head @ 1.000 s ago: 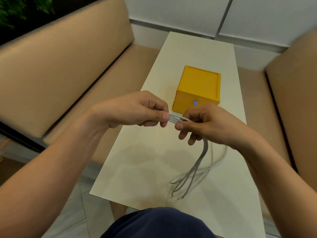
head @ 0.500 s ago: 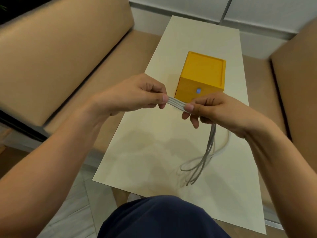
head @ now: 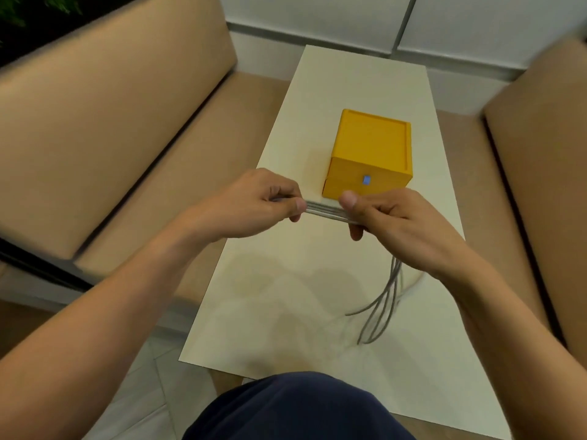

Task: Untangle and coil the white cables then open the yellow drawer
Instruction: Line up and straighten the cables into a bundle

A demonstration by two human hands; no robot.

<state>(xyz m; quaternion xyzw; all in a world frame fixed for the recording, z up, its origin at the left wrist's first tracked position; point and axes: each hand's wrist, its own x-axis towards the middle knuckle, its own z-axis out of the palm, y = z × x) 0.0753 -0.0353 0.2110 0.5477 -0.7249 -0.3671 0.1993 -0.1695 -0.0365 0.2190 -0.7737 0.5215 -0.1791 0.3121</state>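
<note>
Both hands — left hand (head: 263, 201) and right hand (head: 390, 220) — pinched the white cables (head: 324, 213) taut between them, near the closed yellow drawer box (head: 371, 154) mid-table (head: 286, 312).

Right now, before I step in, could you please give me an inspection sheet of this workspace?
Surface: long cream rectangular table, arm shadows across it.
Job's things: bundle of thin white cables, not yet coiled; small yellow cube-shaped drawer box with a blue knob, drawer looks shut, standing beyond the hands.
Clutter: nothing seen.
Grips: left hand pinches the bundle between thumb and fingers; right hand pinches it a little further along.
Cables: drawn straight between the two grips; the rest hangs in loose strands under the right hand.
Surroundings: tan padded benches on both sides, white wall panels, tiled floor.
</note>
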